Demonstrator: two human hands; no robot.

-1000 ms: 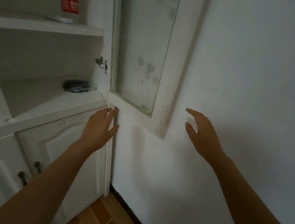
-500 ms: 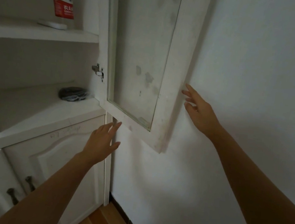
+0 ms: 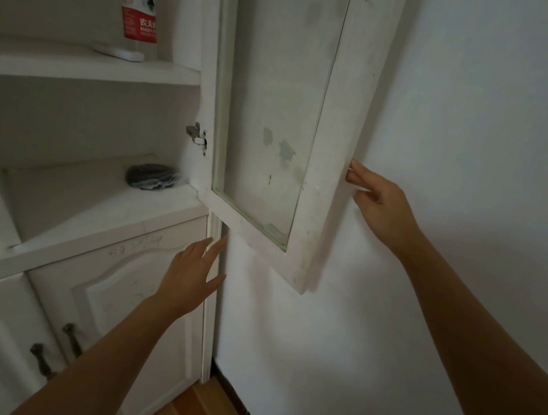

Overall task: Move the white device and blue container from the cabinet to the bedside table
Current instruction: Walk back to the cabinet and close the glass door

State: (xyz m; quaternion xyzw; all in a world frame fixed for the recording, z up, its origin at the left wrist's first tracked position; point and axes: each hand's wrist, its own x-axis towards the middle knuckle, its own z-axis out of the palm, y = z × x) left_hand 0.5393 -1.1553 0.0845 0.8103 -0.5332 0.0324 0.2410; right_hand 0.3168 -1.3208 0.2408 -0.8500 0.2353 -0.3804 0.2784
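A flat white device (image 3: 119, 51) lies on the upper cabinet shelf (image 3: 75, 67), in front of a clear bottle with a red label (image 3: 139, 16). No blue container is in view. The glass cabinet door (image 3: 276, 121) stands swung open against the wall. My right hand (image 3: 378, 203) has straight fingers touching the door's outer edge. My left hand (image 3: 193, 275) hangs open below the door's lower corner, in front of the lower cabinet door, holding nothing.
A dark bundled object (image 3: 152, 177) lies on the lower shelf (image 3: 91, 219) near the hinge (image 3: 198, 136). Lower cabinet doors with metal knobs (image 3: 72, 337) are below. A white wall (image 3: 465, 127) fills the right; orange floor tiles (image 3: 202, 412) show at the bottom.
My right hand rose from below the door to its outer edge and now touches it. My left hand dropped slightly below the door's corner. The view shifted a little downward.
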